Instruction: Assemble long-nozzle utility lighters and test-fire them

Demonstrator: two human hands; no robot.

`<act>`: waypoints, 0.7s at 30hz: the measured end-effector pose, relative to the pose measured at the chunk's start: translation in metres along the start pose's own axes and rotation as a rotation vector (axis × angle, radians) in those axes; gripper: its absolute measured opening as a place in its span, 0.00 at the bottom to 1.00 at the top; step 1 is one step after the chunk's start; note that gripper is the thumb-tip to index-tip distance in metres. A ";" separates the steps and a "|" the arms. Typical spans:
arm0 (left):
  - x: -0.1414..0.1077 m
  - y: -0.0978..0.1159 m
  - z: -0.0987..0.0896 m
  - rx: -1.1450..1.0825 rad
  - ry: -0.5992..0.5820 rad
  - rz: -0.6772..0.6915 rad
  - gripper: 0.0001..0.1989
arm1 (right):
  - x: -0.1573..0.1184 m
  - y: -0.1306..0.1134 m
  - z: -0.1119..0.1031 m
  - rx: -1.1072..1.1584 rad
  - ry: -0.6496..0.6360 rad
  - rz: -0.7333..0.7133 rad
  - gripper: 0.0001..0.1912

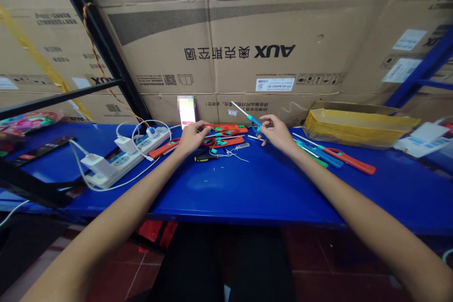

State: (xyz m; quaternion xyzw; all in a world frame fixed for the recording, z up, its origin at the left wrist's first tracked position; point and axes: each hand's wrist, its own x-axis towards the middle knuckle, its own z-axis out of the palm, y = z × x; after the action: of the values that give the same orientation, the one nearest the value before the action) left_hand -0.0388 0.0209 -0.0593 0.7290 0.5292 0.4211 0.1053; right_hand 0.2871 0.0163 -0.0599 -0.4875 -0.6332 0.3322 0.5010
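In my right hand (276, 133) I hold a blue gas lighter (255, 123) with a green trigger part, its metal tube pointing up and left. My left hand (193, 139) is at the left end of a pile of red gas lighters (230, 142), its fingers closed at the end of a red lighter (226, 127). The hand hides part of the pile. A black and yellow screwdriver (205, 157), thin wires (233, 152) and a small clear piece (242, 146) lie just in front. Right of my right hand rest a red lighter (350, 159), a blue one (327, 157) and a green one (314, 158).
A lit phone (187, 112) leans against the large cardboard box (240, 19) behind the blue table (226, 193). On the left is a white power strip (138, 148) with chargers and cables. A yellow-taped carton (357, 127) stands at the right; black rack posts (95, 33) rise on the left.
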 end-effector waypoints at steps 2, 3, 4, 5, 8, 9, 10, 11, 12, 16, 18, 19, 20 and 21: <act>-0.001 0.000 0.002 0.011 -0.032 0.025 0.15 | -0.003 -0.002 0.004 0.031 -0.046 -0.002 0.23; -0.002 0.001 0.002 0.011 -0.043 0.038 0.15 | -0.004 -0.003 0.006 0.029 -0.063 -0.007 0.23; -0.003 0.001 0.002 0.008 -0.053 0.047 0.15 | -0.006 -0.004 0.007 0.017 -0.079 -0.009 0.22; -0.003 0.002 0.002 0.007 -0.059 0.052 0.15 | -0.007 -0.005 0.007 -0.005 -0.095 -0.010 0.20; -0.004 0.003 0.001 0.023 -0.066 0.045 0.19 | -0.011 -0.008 0.008 -0.077 -0.146 -0.006 0.16; -0.003 0.004 0.000 0.022 -0.064 0.038 0.21 | -0.011 -0.007 0.009 -0.074 -0.166 -0.006 0.15; -0.003 0.004 0.000 0.012 -0.058 0.031 0.21 | -0.012 -0.007 0.009 -0.051 -0.178 -0.008 0.15; -0.003 0.004 0.000 -0.006 -0.050 0.024 0.22 | -0.012 -0.006 0.010 -0.017 -0.185 -0.007 0.15; -0.003 0.004 0.000 -0.032 -0.040 0.018 0.22 | -0.012 -0.006 0.011 0.021 -0.189 0.000 0.15; -0.002 0.002 -0.001 -0.141 0.045 -0.043 0.22 | -0.014 -0.008 0.010 0.135 -0.236 0.080 0.12; -0.001 0.000 -0.001 -0.172 0.158 -0.100 0.22 | -0.015 -0.014 0.008 0.170 -0.293 0.131 0.11; 0.000 -0.001 -0.002 -0.185 0.221 -0.128 0.21 | -0.016 -0.017 0.006 0.185 -0.322 0.150 0.12; 0.001 -0.002 -0.002 -0.199 0.276 -0.151 0.21 | -0.016 -0.020 0.004 0.191 -0.350 0.162 0.13; 0.002 -0.003 -0.003 -0.213 0.316 -0.169 0.21 | -0.017 -0.022 0.003 0.192 -0.361 0.165 0.13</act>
State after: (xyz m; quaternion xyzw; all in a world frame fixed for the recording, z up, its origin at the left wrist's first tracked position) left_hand -0.0428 0.0228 -0.0584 0.5916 0.5509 0.5736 0.1323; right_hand 0.2785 -0.0062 -0.0457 -0.4207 -0.6360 0.5126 0.3947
